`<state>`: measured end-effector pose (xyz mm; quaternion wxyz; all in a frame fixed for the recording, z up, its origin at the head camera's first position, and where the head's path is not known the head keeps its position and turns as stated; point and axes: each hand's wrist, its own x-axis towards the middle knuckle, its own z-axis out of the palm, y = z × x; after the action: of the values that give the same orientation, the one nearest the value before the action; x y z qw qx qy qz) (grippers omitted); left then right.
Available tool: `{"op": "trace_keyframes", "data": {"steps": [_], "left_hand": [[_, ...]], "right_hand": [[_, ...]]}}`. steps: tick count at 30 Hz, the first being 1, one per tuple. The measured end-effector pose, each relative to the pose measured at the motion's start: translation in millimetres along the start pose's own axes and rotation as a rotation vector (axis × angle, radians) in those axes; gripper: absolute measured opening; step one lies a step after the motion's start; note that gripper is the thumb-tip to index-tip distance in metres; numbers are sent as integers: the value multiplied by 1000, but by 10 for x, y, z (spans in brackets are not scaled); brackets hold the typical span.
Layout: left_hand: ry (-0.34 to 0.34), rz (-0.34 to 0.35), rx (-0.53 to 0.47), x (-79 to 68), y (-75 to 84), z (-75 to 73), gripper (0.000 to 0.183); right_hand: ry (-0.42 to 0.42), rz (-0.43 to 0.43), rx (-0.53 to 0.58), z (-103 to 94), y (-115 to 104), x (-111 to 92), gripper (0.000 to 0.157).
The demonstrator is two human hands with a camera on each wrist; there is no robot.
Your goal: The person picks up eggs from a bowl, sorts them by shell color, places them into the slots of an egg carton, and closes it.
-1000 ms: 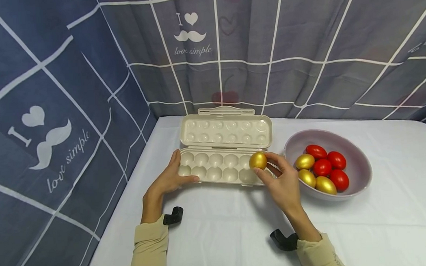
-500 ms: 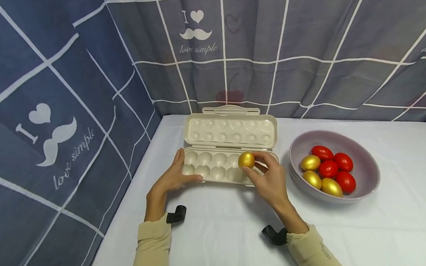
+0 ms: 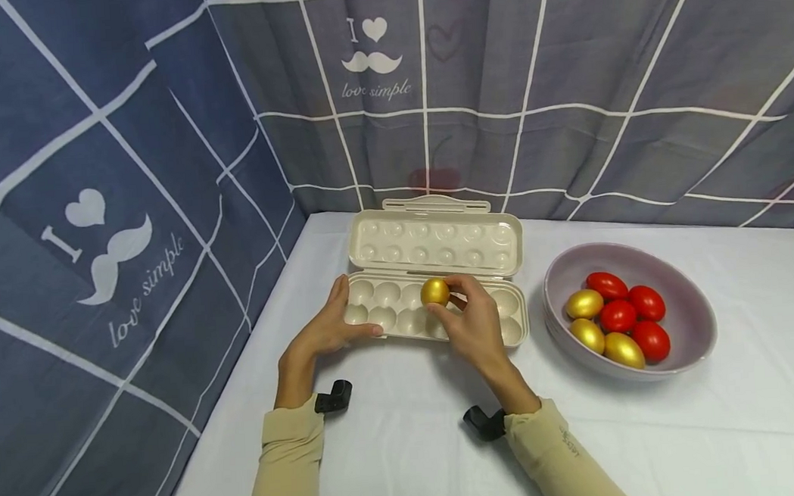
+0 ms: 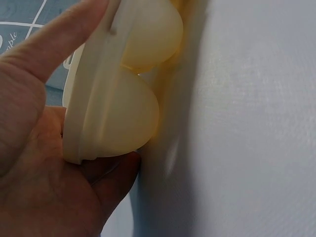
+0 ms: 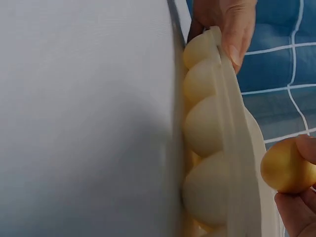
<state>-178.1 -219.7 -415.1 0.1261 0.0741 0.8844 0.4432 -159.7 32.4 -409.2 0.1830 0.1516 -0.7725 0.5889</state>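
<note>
An open cream egg box [image 3: 435, 276] lies on the white table, its lid [image 3: 435, 239] tipped back and the cups facing up. My left hand [image 3: 326, 324] grips the box's left end; in the left wrist view its thumb lies along the rim [image 4: 79, 113] and a fingertip reaches beneath the end cup [image 4: 123, 118]. Above the middle cups, my right hand [image 3: 475, 320] pinches a golden egg [image 3: 435, 292] between thumb and fingers. The right wrist view shows that golden egg [image 5: 285, 167] apart from the box. My right hand hides some cups.
A mauve bowl [image 3: 691, 321] stands to the right with several red eggs [image 3: 617, 316] and golden eggs [image 3: 624, 350] in it. Grey-blue checked curtains [image 3: 467, 61] hang behind the table and along its left side.
My right hand has carried the golden egg leftward along the box, from its right end to above the middle. The left hand stays on the left end. The head view has shifted slightly.
</note>
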Motion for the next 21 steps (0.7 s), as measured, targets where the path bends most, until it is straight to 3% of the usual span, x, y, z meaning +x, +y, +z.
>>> {"op": "trace_keyframes", "data": {"steps": [6,21], "left_hand": [[6,-3,-16,-13,-12,1,126],[-11,-2,-35,-18,29,-7,127]], "right_hand": [[-22,-32,-48,165,21,31,39],[-44,129,-100,337,46,142,37]]}}
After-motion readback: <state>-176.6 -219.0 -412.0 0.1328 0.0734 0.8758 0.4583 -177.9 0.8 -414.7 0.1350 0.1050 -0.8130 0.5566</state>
